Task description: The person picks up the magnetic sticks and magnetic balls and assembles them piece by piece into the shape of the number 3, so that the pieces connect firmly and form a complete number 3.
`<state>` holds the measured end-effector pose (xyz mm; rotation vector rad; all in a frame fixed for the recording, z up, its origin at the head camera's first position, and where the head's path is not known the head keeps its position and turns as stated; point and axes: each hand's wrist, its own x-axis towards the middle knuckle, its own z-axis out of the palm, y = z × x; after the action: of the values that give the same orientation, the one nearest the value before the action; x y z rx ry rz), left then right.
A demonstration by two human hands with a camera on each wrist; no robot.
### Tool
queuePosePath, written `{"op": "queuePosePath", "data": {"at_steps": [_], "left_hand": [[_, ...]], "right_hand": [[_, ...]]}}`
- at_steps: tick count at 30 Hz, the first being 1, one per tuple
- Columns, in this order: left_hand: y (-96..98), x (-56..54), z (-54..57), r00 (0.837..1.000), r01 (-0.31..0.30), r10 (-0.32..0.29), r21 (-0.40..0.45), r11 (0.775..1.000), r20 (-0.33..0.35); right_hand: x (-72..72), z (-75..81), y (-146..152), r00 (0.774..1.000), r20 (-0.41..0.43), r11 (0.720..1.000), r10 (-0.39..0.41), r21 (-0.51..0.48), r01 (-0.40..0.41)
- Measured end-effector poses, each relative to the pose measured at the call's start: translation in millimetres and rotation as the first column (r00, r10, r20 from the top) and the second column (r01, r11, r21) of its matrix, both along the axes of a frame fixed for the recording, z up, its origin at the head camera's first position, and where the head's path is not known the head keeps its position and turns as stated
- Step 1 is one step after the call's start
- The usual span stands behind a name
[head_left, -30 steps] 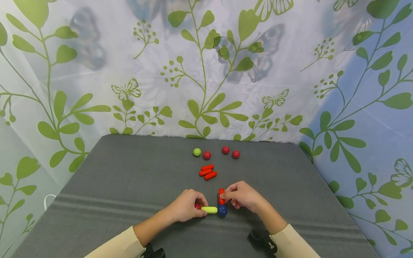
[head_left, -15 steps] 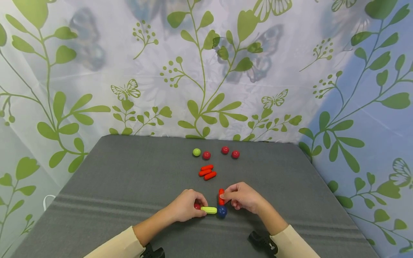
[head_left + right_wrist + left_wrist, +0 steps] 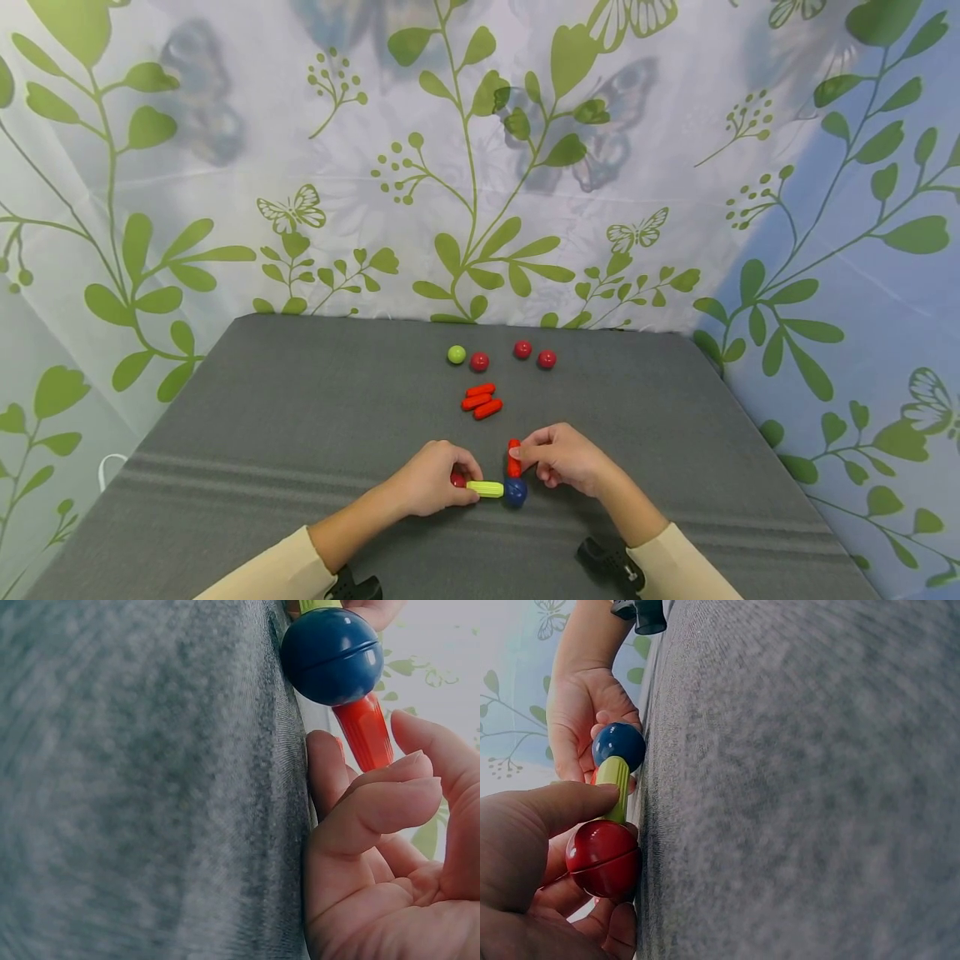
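Note:
My left hand (image 3: 433, 479) pinches a ribbed yellow-green rod (image 3: 486, 489) between thumb and fingers. A glossy red ball (image 3: 604, 859) with a seam sits at the rod's near end, against the curled fingers. At the rod's other end is a dark blue ball (image 3: 515, 492). From that ball a red rod (image 3: 364, 733) points away from me, roughly square to the yellow-green one. My right hand (image 3: 566, 457) holds the red rod by thumb and fingertips. The joined pieces lie low at the cloth; fingers hide part of the red ball in the head view.
Three loose red rods (image 3: 480, 402) lie together beyond the hands on the grey cloth-covered table (image 3: 337, 400). Farther back are a green ball (image 3: 457, 355) and three red balls (image 3: 522, 349). A leaf-patterned curtain (image 3: 480, 167) stands behind the table.

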<state>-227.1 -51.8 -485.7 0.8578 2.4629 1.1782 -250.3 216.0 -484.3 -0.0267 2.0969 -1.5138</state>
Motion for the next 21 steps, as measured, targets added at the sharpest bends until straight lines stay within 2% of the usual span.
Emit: {"op": "queuePosePath", "data": {"at_steps": [11, 21], "left_hand": [[-0.7, 0.8, 1.0, 1.0, -0.001, 0.001, -0.003, 1.0, -0.001], [-1.4, -0.9, -0.7, 1.0, 0.001, 0.0, -0.011, 1.0, 0.021]], "right_hand": [[-1.0, -0.3, 3, 0.999, -0.031, 1.0, -0.008, 0.018, 0.008], [-8.3, -0.2, 11, 0.995, -0.067, 0.997, -0.07, 0.035, 0.072]]}}
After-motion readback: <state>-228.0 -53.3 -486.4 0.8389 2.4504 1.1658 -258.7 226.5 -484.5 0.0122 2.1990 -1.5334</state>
